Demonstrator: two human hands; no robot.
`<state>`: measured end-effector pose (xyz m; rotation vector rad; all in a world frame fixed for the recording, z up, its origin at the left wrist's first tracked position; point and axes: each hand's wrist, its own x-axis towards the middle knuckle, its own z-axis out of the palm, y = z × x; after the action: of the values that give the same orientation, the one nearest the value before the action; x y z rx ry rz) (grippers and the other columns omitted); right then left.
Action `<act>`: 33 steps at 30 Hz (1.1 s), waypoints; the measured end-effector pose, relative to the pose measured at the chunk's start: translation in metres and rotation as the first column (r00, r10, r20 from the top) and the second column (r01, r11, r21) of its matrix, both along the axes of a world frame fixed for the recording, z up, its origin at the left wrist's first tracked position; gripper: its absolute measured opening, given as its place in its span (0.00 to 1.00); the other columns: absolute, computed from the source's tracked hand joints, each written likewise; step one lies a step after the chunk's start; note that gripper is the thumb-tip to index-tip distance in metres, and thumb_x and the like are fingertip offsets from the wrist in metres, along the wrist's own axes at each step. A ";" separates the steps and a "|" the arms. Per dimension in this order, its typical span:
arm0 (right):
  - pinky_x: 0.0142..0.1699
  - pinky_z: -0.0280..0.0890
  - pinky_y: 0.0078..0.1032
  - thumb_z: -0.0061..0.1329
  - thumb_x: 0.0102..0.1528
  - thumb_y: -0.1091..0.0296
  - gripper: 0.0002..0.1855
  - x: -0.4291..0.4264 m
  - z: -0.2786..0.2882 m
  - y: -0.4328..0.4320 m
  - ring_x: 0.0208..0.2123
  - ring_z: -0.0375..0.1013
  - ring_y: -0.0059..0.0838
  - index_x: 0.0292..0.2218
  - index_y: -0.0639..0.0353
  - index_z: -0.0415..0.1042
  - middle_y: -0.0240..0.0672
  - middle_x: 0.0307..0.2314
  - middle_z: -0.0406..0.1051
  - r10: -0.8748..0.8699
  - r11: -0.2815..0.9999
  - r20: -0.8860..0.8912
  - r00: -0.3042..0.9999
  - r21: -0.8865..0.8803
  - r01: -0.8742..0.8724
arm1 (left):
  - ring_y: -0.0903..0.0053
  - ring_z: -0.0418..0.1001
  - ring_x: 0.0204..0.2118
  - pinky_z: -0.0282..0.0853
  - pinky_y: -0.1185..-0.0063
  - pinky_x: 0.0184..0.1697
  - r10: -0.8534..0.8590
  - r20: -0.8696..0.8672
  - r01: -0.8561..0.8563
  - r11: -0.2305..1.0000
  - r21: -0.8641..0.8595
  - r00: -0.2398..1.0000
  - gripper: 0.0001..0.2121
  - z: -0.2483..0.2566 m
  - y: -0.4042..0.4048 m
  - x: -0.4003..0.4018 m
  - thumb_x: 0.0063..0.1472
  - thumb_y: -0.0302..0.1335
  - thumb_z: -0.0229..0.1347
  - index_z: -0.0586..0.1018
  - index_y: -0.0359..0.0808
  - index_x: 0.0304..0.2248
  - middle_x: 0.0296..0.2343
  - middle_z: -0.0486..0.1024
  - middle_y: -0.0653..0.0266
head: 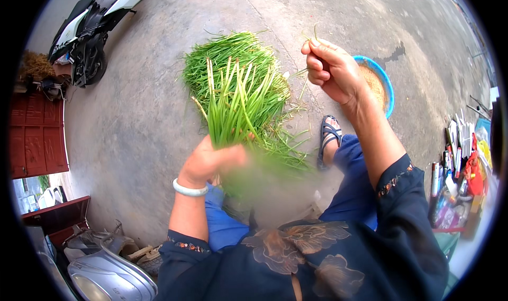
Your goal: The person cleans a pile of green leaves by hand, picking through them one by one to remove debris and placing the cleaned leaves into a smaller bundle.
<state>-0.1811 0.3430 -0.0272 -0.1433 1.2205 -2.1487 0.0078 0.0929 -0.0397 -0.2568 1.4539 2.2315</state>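
Note:
My left hand [212,158], with a pale bangle at the wrist, grips a bunch of long green chives [234,114]. Their whitish cut ends point away from me, while the leafy ends near my lap are blurred. Up and to the right, my right hand [337,69] pinches a thin, withered-looking strand [316,31] between thumb and fingertips. Beyond the held bunch, a large pile of chives [248,45] lies on the concrete floor [139,90]. Loose leaf scraps [291,148] are scattered along its near right side.
A blue basin [391,90] of light-brown granular material [371,81] stands behind my right forearm. My sandalled foot [330,136] is beside the scraps. Motorbikes [89,35] and a silver scooter [111,277] stand left; pens and sundries [456,170] crowd the right edge.

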 end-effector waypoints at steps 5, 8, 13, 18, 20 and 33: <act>0.21 0.54 0.13 0.41 0.60 0.61 0.13 -0.003 -0.002 0.003 0.16 0.57 0.12 0.35 0.62 0.72 0.24 0.17 0.64 0.087 0.915 -0.323 0.943 0.399 0.052 | 0.86 0.64 0.19 0.57 0.88 0.19 0.019 -0.070 -0.025 0.996 -0.088 0.997 0.22 -0.001 0.002 0.002 0.57 0.31 0.55 0.68 0.24 0.47 0.22 0.72 0.64; 0.26 0.59 0.12 0.42 0.60 0.62 0.16 0.003 -0.003 -0.002 0.19 0.62 0.12 0.44 0.63 0.69 0.28 0.23 0.68 0.315 0.763 -0.405 0.858 0.646 0.025 | 0.86 0.64 0.19 0.58 0.87 0.20 0.041 -0.051 -0.044 0.996 -0.073 0.998 0.21 -0.002 0.004 0.002 0.57 0.29 0.54 0.68 0.25 0.47 0.23 0.73 0.64; 0.38 0.67 0.36 0.44 0.56 0.63 0.19 0.003 -0.031 0.005 0.31 0.73 0.45 0.46 0.67 0.67 0.50 0.33 0.72 0.556 0.536 -0.764 0.327 0.631 0.561 | 0.87 0.63 0.20 0.59 0.86 0.22 0.031 -0.047 -0.035 0.995 -0.093 0.998 0.18 -0.007 0.008 -0.003 0.59 0.27 0.52 0.69 0.27 0.47 0.24 0.73 0.64; 0.36 0.67 0.33 0.47 0.55 0.59 0.16 0.003 -0.007 0.001 0.29 0.74 0.42 0.35 0.65 0.73 0.50 0.28 0.72 0.674 0.354 -0.646 0.358 0.708 0.612 | 0.87 0.63 0.21 0.61 0.86 0.23 0.050 -0.085 -0.070 0.966 -0.250 0.995 0.16 -0.014 0.011 -0.005 0.60 0.26 0.51 0.70 0.30 0.47 0.25 0.74 0.65; 0.30 0.66 0.27 0.49 0.54 0.55 0.18 0.016 0.009 -0.012 0.23 0.72 0.29 0.28 0.65 0.74 0.43 0.21 0.72 0.483 0.524 -0.514 0.709 0.818 0.237 | 0.88 0.63 0.21 0.61 0.86 0.24 0.058 -0.108 -0.090 0.943 -0.321 0.992 0.16 -0.017 0.012 -0.005 0.60 0.25 0.51 0.70 0.30 0.47 0.25 0.74 0.66; 0.24 0.60 0.30 0.48 0.54 0.62 0.12 0.030 -0.004 -0.030 0.16 0.66 0.32 0.25 0.63 0.71 0.43 0.14 0.66 0.337 0.689 -0.832 0.440 0.537 0.487 | 0.89 0.63 0.22 0.60 0.87 0.24 -0.039 -0.089 -0.012 0.863 -0.504 0.995 0.16 -0.020 0.020 -0.009 0.61 0.27 0.50 0.71 0.34 0.48 0.25 0.74 0.72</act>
<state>-0.1512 0.3130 -0.0315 -1.0238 2.6927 -1.3448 -0.0016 0.1131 -0.0597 -0.3040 2.0744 1.8303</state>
